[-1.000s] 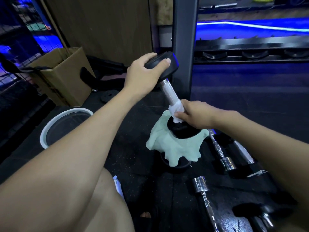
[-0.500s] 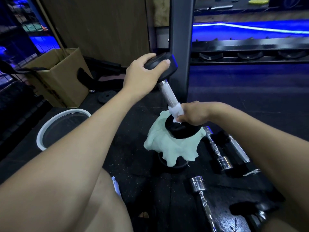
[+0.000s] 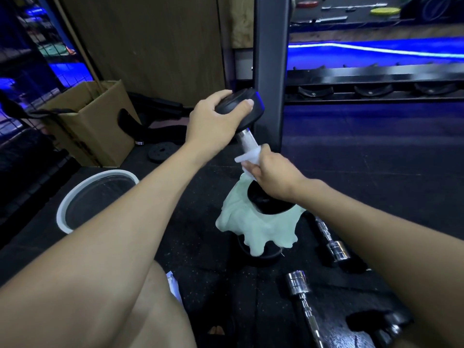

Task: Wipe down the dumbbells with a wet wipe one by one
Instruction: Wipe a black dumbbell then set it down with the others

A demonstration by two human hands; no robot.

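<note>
- Head view, dumbbell: the dumbbell [image 3: 247, 140] stood tilted, its upper black head leaning toward the dark rack post [image 3: 268, 71], its lower black head resting on a pale green cloth [image 3: 253, 227] draped over a dark object on the floor [image 3: 376, 159].
- Head view, left hand: my left hand [image 3: 213, 121] capped the upper head, fingers [image 3: 247, 104] curled over its rim and closed upon it.
- Head view, right hand: my right hand [image 3: 273, 172] was closed round the knurled steel handle, pinching a white wet wipe [image 3: 247, 156] against it about midway between the two heads; a corner of the wipe stuck out to the left.
- Head view, floor at right: two chrome-ended bars lay near the cloth, one [image 3: 331, 242] just beside it, the other [image 3: 301, 292] nearer me.
- Head view, floor at left: a white-rimmed basin [image 3: 72, 197] sat well apart from the dumbbell, with an open cardboard box [image 3: 95, 126] behind it.
</note>
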